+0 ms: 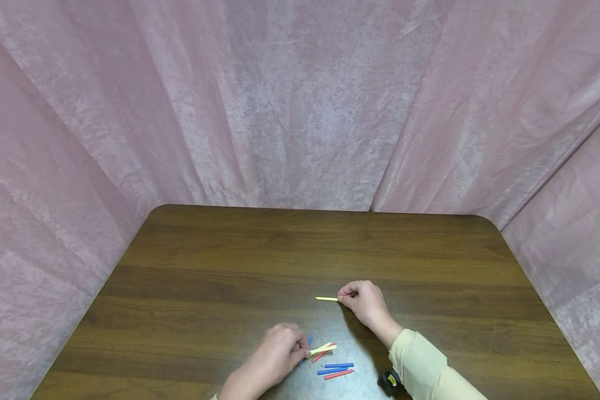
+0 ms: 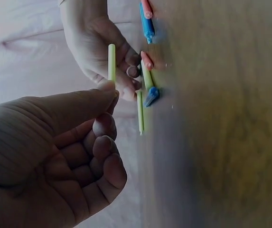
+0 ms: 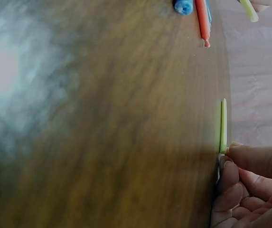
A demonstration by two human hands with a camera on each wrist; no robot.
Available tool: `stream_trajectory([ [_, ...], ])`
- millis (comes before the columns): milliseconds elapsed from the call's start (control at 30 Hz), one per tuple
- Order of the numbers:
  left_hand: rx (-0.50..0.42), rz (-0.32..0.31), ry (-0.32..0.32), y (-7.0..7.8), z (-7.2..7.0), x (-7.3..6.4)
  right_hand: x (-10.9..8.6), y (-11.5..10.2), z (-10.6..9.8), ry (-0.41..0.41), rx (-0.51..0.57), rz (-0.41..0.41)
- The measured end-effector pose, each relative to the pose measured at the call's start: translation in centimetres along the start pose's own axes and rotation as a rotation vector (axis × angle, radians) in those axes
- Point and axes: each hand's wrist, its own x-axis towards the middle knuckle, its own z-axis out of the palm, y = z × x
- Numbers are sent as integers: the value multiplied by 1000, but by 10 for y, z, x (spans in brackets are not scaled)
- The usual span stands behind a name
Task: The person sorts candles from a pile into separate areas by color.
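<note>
My left hand (image 1: 279, 351) pinches a thin yellow candle (image 2: 112, 64) between thumb and forefinger, low over the pile near the table's front. Farther back and to the right, my right hand (image 1: 366, 304) pinches one end of another yellow candle (image 3: 223, 126), which lies at the tabletop and points left. Beside the left fingertips, a further yellow candle, a red candle (image 1: 320, 356) and a blue candle (image 1: 310, 339) lie crossed, partly hidden by that hand. Nearer the front are two blue candles (image 1: 338, 365) and a red candle (image 1: 339, 375), side by side.
A small black object with a yellow mark (image 1: 390, 383) sits by the right sleeve, partly out of frame. The brown wooden table (image 1: 230, 250) has rounded far corners. Pink curtains (image 1: 300, 111) hang behind it and at both sides.
</note>
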Motion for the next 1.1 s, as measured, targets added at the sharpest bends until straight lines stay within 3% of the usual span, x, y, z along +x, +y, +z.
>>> stream_trajectory([
  [533, -41, -29, -8, -6, -1, 8, 0, 6, -1, -10, 52, 34],
  [1100, -72, -61, -10, -12, -3, 13, -18, 2, -7, -72, 99, 43],
])
